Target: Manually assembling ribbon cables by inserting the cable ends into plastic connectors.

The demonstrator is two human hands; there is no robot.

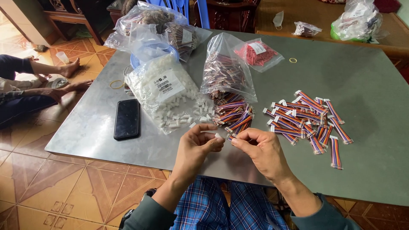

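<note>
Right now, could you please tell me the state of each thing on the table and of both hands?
left hand: fingers pinch a small white connector
right hand: fingers pinch a ribbon cable end
bag of white connectors: open, spilling
bag of ribbon cables: open, cables spilling
bag of red pieces: lying flat, closure unclear
finished cables: loose pile, connectors fitted
phone: screen dark

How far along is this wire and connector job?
Done: a pile of ribbon wires with white connectors lies at right. In hand: the left hand pinches a white connector, and the right hand holds a wire. Left: the uncapped wires and loose connectors.
</note>
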